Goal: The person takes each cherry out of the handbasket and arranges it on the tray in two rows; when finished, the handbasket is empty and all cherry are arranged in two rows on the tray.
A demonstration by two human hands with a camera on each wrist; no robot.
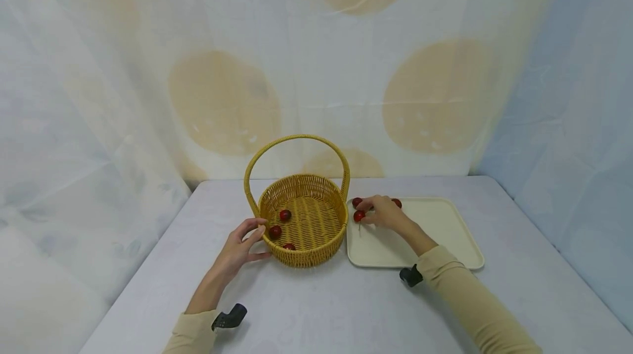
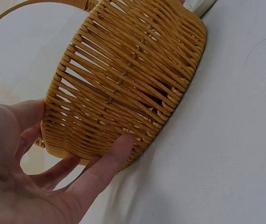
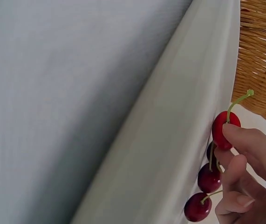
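A round yellow-brown wicker basket (image 1: 305, 258) with a tall hoop handle stands mid-table; three dark red cherries (image 1: 285, 215) lie inside. At its left side, my left hand (image 1: 239, 245) holds the rim. The left wrist view shows this hand's fingers (image 2: 102, 170) against the woven wall. Over the left part of a cream tray (image 1: 420, 244), my right hand (image 1: 383, 214) pinches a red cherry (image 3: 220, 133) with a green stem between thumb and finger. Close below it in the right wrist view are more cherries (image 3: 209, 178), partly hidden by one another and by the fingers.
The tray stands right beside the basket. Its raised rim (image 3: 170, 116) runs across the right wrist view. A white cloth (image 1: 316, 310) covers the table, and patterned curtains (image 1: 326, 68) hang behind and at both sides. A black wrist camera (image 1: 229, 316) sits below the left hand.
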